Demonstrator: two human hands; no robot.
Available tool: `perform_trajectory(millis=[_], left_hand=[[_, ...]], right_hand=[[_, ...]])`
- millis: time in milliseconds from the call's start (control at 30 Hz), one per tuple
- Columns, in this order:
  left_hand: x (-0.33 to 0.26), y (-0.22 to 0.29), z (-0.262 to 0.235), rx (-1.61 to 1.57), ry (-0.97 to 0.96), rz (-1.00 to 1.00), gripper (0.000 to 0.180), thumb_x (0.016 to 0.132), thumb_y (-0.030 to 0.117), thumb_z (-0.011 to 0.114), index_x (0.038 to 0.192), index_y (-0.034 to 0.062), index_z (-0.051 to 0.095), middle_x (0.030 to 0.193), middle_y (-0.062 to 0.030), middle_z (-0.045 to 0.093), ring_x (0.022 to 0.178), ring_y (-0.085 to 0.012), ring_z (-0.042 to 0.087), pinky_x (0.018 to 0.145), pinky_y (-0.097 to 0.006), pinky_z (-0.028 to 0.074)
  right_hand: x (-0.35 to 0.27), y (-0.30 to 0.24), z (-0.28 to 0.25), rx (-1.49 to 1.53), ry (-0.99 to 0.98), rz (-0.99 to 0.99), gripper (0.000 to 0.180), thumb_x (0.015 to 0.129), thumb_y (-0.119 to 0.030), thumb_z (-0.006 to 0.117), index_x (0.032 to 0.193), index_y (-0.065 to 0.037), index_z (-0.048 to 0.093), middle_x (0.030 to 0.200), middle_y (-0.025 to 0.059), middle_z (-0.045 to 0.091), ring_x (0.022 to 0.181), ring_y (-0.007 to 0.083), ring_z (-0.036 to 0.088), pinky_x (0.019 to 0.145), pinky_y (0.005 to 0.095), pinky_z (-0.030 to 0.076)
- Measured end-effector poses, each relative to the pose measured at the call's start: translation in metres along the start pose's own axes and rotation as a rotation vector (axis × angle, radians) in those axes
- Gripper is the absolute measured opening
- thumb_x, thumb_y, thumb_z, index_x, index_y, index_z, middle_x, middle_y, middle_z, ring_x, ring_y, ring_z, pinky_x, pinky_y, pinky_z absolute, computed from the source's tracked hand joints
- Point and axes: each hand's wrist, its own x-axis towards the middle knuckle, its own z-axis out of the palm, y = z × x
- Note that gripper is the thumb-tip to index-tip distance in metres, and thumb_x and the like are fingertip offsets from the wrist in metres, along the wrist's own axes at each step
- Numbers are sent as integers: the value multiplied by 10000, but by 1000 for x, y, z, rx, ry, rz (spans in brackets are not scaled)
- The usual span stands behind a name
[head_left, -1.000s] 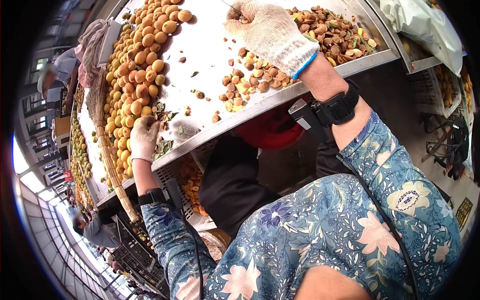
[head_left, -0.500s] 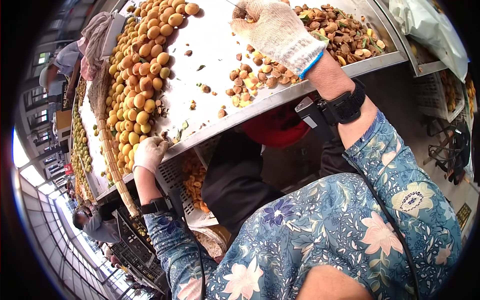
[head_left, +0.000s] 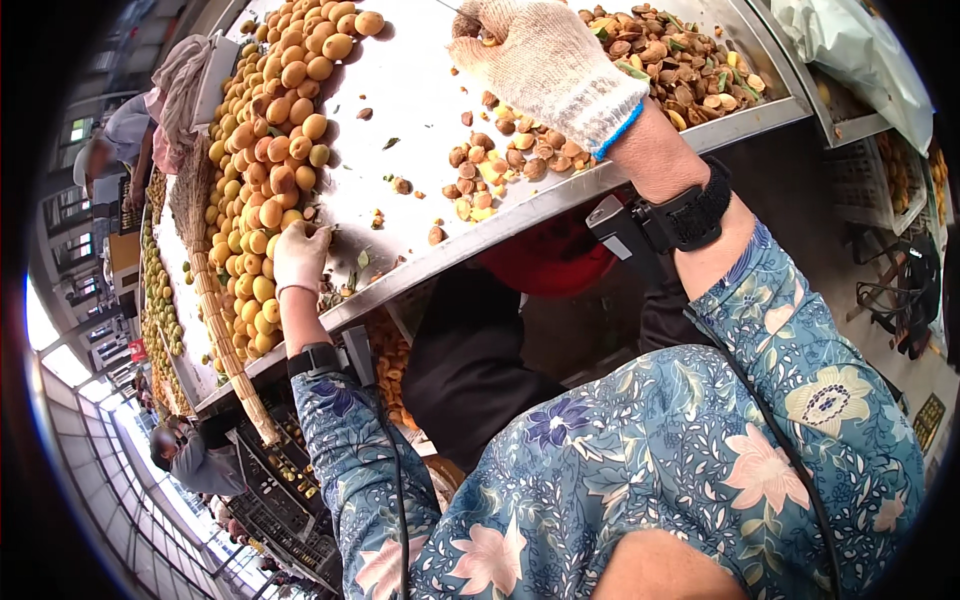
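My left hand (head_left: pixel 301 256), in a pale glove, reaches to the near right edge of a long heap of yellow-orange apricots (head_left: pixel 272 150). Its fingers are curled together against the fruit, and whatever they hold is hidden. Higher up over the metal table (head_left: pixel 400 245), my right hand (head_left: pixel 550 62) wears a knitted glove with a blue cuff edge. It is closed, and a thin metal tool (head_left: pixel 449 5) sticks out past its fingers at the top edge. Below this hand lie scattered brown apricot stones (head_left: pixel 465 170) with bits of yellow flesh.
A bigger pile of stones and scraps (head_left: pixel 690 70) fills the table's right corner. A straw broom (head_left: pixel 215 300) lies along the heap's left side. Under the table are a red basin (head_left: pixel 555 260) and a crate of cut fruit (head_left: pixel 388 360). Another person (head_left: pixel 125 130) stands at far left.
My left hand has moved up and away from the table's front edge, along the apricot heap. My right hand has shifted only slightly left. The view has turned a little.
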Motion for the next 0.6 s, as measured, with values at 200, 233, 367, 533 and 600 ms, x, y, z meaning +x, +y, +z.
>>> perform_trajectory(millis=[200, 233, 367, 533, 600], left_hand=[[-13, -45, 9, -1064, 53, -131, 310, 888, 148, 644, 1142, -26, 607, 881, -54, 650, 702, -117, 613, 639, -260, 531], [-11, -51, 14, -1076, 57, -157, 321, 890, 152, 643, 1151, -30, 603, 875, -50, 646, 696, -111, 605, 630, -256, 523], [-22, -13, 13, -724, -8, -12, 467, 839, 147, 694, 1247, -24, 546, 895, -72, 665, 760, -112, 610, 617, -237, 496], [-12, -14, 25, -433, 28, -17, 321, 813, 104, 700, 1086, -35, 604, 808, -90, 653, 666, -106, 598, 582, -249, 496], [-13, -11, 23, -600, 4, -96, 288, 816, 86, 690, 1064, -37, 607, 791, -75, 647, 626, -101, 585, 565, -240, 491]], right_hand=[[1, 4, 6, 28, 7, 18, 211, 864, -200, 586, 973, -25, 633, 816, 209, 665, 765, 361, 653, 697, 424, 518], [1, 3, 4, 23, -7, 27, 211, 866, -200, 586, 974, -24, 632, 818, 206, 666, 766, 359, 653, 698, 423, 518], [-1, -2, -6, 48, -57, 56, 212, 873, -202, 582, 978, -24, 632, 830, 203, 668, 772, 350, 655, 700, 420, 518], [0, -2, 0, 26, -41, 51, 212, 873, -199, 582, 983, -26, 632, 842, 211, 666, 780, 350, 653, 699, 425, 516], [-1, -4, -4, 26, -53, 58, 212, 869, -196, 584, 987, -27, 631, 835, 210, 665, 774, 355, 651, 697, 430, 515]])
